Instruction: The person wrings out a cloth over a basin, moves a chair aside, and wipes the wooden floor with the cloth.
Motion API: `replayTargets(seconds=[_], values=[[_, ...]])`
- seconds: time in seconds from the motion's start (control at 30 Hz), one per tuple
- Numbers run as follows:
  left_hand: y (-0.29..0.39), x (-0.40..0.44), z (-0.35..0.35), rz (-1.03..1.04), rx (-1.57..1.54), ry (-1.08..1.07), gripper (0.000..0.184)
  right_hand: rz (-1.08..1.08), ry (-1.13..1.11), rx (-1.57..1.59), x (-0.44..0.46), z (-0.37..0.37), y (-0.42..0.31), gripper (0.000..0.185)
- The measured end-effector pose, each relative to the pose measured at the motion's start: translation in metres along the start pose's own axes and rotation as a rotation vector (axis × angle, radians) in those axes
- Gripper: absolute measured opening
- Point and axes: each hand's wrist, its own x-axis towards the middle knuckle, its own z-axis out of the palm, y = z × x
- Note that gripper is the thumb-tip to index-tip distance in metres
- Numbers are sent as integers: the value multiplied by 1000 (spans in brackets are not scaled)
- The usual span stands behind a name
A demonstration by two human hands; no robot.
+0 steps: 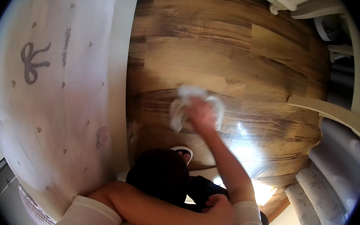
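My right hand (202, 114) presses a crumpled white cloth (215, 109) against the wood floor (192, 66). Motion blurs that hand and the cloth, and the fingers are partly lost in its folds. Across my lap lies my left forearm, with my left hand (219, 210) by my right elbow and dark-clad knee. Its fingers are curled in, and nothing shows in them. Below the cloth, a foot in a slipper (183, 152) rests on the floor.
Along the left runs a bed or padded surface (60, 115) with a pale cover of bows and hearts. On the right are a curved pale furniture leg (321, 108) and grey fabric (337, 145). White carved furniture feet (277, 7) stand at the top. Bright light reflects off the floor.
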Motion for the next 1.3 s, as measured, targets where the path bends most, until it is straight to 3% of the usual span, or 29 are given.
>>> replayTargets(seconds=[0.07, 0.1, 0.17, 0.23, 0.27, 0.33, 0.4, 0.5, 0.53, 0.63, 0.7, 0.73, 0.77, 0.8, 0.83, 0.9, 0.97, 1.03, 1.13, 1.2, 1.3], values=[[9, 15, 11, -66, 60, -73, 24, 259, 259, -115, 4, -23, 47, 39], [13, 21, 16, -98, 90, -114, 24, 429, 289, -303, 9, -23, 73, 42], [12, 21, 7, -74, 131, -284, 25, 822, 265, -313, 39, -29, 92, 50], [9, 18, -3, -43, 162, -385, 25, 853, 249, -311, 67, -17, 85, 52], [8, 14, -6, -26, 166, -395, 26, 776, 236, -327, 82, -14, 75, 53], [7, 15, -7, -29, 191, -474, 26, 388, 609, -228, 104, 30, 54, 53], [5, 23, -5, -63, 234, -615, 26, 183, 238, -93, 113, 34, -6, 54], [11, 93, 64, -248, 126, -976, 29, -174, -17, -63, 95, 53, -79, 45], [11, 76, 50, -180, 166, -813, 31, -319, -49, 4, 80, 73, -89, 43], [11, 54, 33, -130, 157, -600, 29, -315, -178, 276, 16, 68, -78, 36], [14, 56, 31, -186, 123, -524, 29, -332, -202, 235, -2, 32, -36, 31], [22, 61, 34, -270, 105, -467, 28, -100, -202, 318, -4, 20, -18, 30], [27, 65, 38, -342, 110, -420, 28, -121, -216, 136, -6, 9, 16, 38], [32, 60, 40, -424, 98, -320, 28, 145, -491, -140, 20, -25, 25, 41], [16, 28, 14, -78, 114, -331, 28, 232, -49, -194, 5, -13, 61, 43], [7, 13, 21, -180, 304, -121, 22, 654, 124, -167, 27, -28, 80, 49], [3, 13, 15, -152, 319, -161, 23, 766, 158, -246, 56, -12, 76, 55], [3, 17, -4, 3, 155, -443, 30, 576, 175, -216, 69, 1, 40, 56], [2, 17, -8, 13, 130, -477, 31, 136, -232, -247, 83, -1, -41, 55], [2, 19, -8, 20, 107, -504, 30, -163, -26, 12, 58, 48, -73, 38], [2, 22, -5, 46, 81, -535, 30, -334, -108, 231, 10, 65, -84, 39]])
